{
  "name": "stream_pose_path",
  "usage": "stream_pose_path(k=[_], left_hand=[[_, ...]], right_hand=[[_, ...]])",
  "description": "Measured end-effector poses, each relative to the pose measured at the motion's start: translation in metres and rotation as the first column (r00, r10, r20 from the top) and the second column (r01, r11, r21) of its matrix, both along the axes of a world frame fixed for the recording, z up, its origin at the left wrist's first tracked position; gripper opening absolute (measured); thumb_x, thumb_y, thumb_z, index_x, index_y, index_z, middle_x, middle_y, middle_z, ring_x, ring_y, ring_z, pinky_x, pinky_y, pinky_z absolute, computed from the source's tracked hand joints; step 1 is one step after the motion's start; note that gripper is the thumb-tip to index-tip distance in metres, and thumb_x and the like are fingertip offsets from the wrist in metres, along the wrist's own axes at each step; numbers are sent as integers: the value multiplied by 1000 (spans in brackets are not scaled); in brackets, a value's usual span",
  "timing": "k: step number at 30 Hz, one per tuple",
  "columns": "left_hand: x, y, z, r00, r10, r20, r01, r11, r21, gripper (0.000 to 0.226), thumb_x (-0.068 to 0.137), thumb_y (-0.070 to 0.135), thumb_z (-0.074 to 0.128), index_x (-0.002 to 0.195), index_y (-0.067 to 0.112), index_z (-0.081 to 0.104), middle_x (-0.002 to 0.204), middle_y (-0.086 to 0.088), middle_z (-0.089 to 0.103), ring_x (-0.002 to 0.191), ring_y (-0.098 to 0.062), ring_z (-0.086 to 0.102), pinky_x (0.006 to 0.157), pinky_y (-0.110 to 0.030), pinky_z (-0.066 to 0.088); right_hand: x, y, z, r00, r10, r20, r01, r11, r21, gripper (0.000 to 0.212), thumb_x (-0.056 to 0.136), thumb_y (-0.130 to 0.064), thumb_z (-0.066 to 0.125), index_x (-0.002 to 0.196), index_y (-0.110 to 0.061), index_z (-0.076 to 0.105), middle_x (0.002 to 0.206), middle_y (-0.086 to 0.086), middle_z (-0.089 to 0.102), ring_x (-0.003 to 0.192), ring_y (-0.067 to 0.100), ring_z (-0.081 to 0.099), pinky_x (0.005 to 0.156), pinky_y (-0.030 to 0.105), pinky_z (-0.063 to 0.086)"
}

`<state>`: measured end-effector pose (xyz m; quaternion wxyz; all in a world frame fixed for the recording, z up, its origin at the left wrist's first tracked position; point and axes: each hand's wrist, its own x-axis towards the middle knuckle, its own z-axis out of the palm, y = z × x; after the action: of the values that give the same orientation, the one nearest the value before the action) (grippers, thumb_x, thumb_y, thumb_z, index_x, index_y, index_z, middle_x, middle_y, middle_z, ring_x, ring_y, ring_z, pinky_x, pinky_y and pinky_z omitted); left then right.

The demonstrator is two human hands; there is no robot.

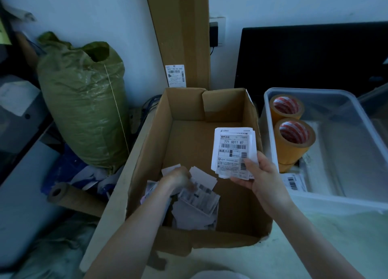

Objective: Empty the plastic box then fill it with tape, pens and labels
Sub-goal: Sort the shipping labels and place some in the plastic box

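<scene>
Dim, bluish light; pale plain wall [126, 16] behind everything. Landmark is the tall cardboard sheet [180, 32] leaning upright on that wall: just right of it a wall socket with a black plug [214, 33], farther right a large black panel [310, 56], well to its left a stuffed green woven sack [84, 110]. Below the sack, a brown cardboard tube [71, 196] lies on its side among loose clutter, grey surface [23, 194] at far left.

The far half of the cardboard box [189, 144] floor lay bare, open to reach from above; loose labels [197, 203] crowded its near-left corner. Just right of the box, two tape rolls [290, 129] filled the plastic box's [270, 119] left end, with room beyond them.
</scene>
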<state>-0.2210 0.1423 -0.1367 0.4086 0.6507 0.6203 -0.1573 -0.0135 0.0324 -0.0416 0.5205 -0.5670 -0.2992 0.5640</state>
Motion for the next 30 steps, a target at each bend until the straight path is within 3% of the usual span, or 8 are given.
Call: stream_pose_path(k=[2, 5, 11, 14, 17, 21, 24, 30], left_hand=[[13, -13, -18, 999, 30, -17, -29, 997, 67, 44, 82, 27, 73, 118, 7, 59, 123, -9, 59, 109, -24, 58, 91, -34, 49], [23, -26, -34, 998, 15, -64, -3, 983, 184, 32, 85, 23, 69, 111, 7, 60, 123, -11, 54, 104, -25, 57, 89, -33, 49], [11, -29, -31, 997, 71, -5, -66, 955, 290, 16, 87, 21, 63, 97, 10, 57, 107, -12, 61, 95, -28, 59, 85, -41, 51], [6, -22, -16, 992, 89, 86, -110, 952, 287, 16, 88, 21, 63, 101, 15, 55, 106, -10, 61, 90, -23, 58, 77, -35, 51], [3, -10, 17, 996, -26, 88, 2, 966, 257, 25, 89, 18, 65, 113, 15, 60, 116, -8, 60, 99, -23, 59, 76, -31, 50], [-6, 3, 88, 966, -215, 145, 180, 958, 224, 6, 85, 20, 68, 85, 21, 63, 91, 2, 66, 82, -10, 64, 65, -24, 47], [-6, 7, 133, 921, -303, 246, 255, 944, 209, 6, 84, 17, 69, 83, 18, 64, 88, 1, 70, 82, -9, 68, 70, -27, 53], [19, 5, 152, 893, -382, 237, 225, 836, 500, 10, 83, 25, 71, 79, 21, 63, 95, 6, 60, 86, -6, 57, 73, -26, 49]], right_hand=[[1, 0, 0, 1000, -11, 4, 11, 1000, -1, 25, 99, -15, 45, 122, -23, 53, 117, -2, 64, 109, 20, 62, 84, 42, 58], [4, -1, -2, 1000, -25, -1, 25, 1000, 2, 25, 99, -15, 45, 121, -23, 54, 117, -1, 65, 108, 20, 63, 84, 42, 58], [4, -2, -6, 999, -6, 38, 6, 1000, 6, 24, 100, -15, 44, 120, -23, 54, 116, 0, 65, 108, 21, 63, 80, 39, 59], [3, -2, -6, 996, 5, 92, -6, 1000, 16, 19, 100, -15, 43, 112, -25, 54, 116, 0, 64, 107, 20, 63, 80, 39, 60], [1, -1, -7, 983, 33, 179, -36, 999, 17, 18, 99, -17, 45, 112, -27, 52, 116, -3, 64, 106, 18, 63, 79, 38, 60], [-3, 0, -7, 946, 81, 314, -90, 996, 13, 19, 100, -18, 44, 115, -25, 51, 116, -4, 63, 107, 17, 62, 77, 35, 60], [-7, 0, -7, 920, 146, 364, -157, 988, 1, 20, 101, -18, 41, 116, -23, 52, 115, 0, 64, 104, 18, 64, 75, 37, 61], [-12, 0, 3, 916, 359, 180, -355, 933, -57, 23, 102, -23, 38, 114, -22, 58, 105, -1, 70, 95, 13, 69, 78, 36, 60]])
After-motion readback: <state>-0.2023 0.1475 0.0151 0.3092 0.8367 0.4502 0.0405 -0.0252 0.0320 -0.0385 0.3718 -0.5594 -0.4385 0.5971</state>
